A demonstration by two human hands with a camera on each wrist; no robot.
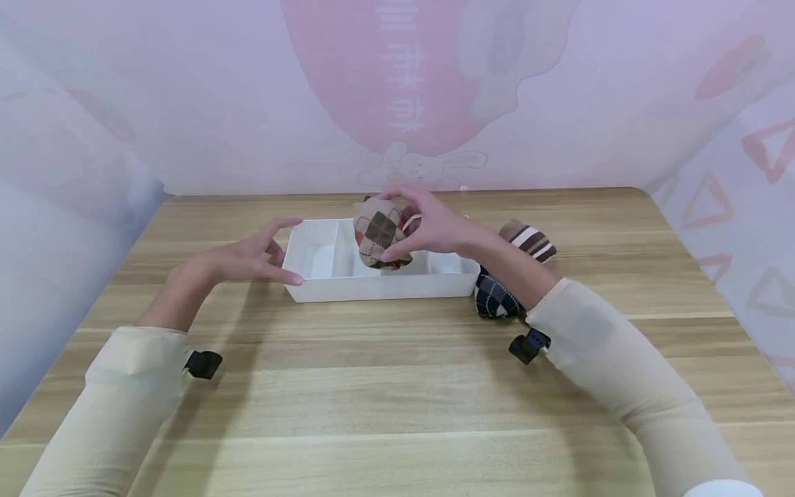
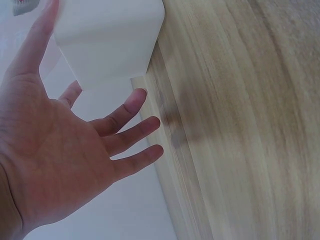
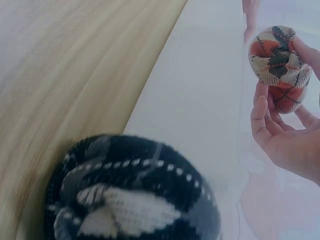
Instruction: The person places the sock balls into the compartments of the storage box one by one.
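One argyle sock ball (image 1: 377, 235) pinched by right hand (image 1: 435, 231) over empty white tray (image 1: 373, 286), left hand (image 1: 248, 257) fingers spread at its left end; two sock balls (image 1: 497, 297) wait beside its right end.

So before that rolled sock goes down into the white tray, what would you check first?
1. Grip: the right hand holds the argyle sock ball with fingers curled round it. Ok.
2. Position: the ball hangs over the tray, near its middle compartment. Ok.
3. Landing spot: the compartments in view look bare; the part under the ball is hidden. Cannot tell.
4. Tray steadied: the left hand is open, fingertips at the tray's left end. Ok.
5. Other socks: the dark sock ball and the striped one lie outside the tray, at its right end. Ok.
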